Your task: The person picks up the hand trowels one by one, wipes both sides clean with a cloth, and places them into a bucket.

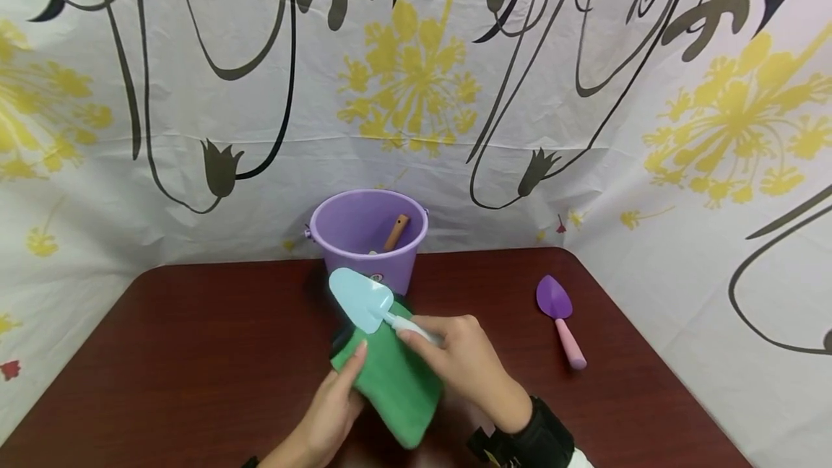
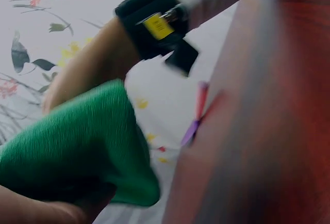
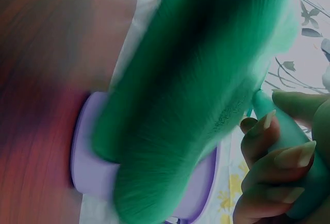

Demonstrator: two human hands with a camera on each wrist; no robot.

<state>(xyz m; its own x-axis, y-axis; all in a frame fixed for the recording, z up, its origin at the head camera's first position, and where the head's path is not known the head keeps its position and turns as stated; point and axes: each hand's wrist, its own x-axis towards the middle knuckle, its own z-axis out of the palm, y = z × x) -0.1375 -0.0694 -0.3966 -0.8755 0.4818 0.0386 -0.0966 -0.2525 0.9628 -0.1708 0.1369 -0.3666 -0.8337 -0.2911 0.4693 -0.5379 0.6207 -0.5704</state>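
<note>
My right hand (image 1: 468, 356) grips the white handle of a small trowel with a light blue blade (image 1: 360, 297). In the right wrist view, curled fingers (image 3: 281, 162) wrap that handle. The trowel lies over a folded green cloth (image 1: 406, 396), its blade pointing up and left toward the bucket. My left hand (image 1: 328, 410) holds the cloth at its left side, thumb on top and the other fingers hidden beneath. A dark part shows at the cloth's far end. In the left wrist view, the cloth (image 2: 77, 136) hangs in folds above the hand.
Behind the cloth, a purple bucket (image 1: 406, 273) stands at the table's back edge, a brown handle (image 1: 396, 232) leaning inside. Another trowel (image 1: 555, 300), purple with a pink handle, lies at the right of the dark wooden table (image 1: 214, 360). A patterned curtain (image 1: 260, 114) surrounds the table.
</note>
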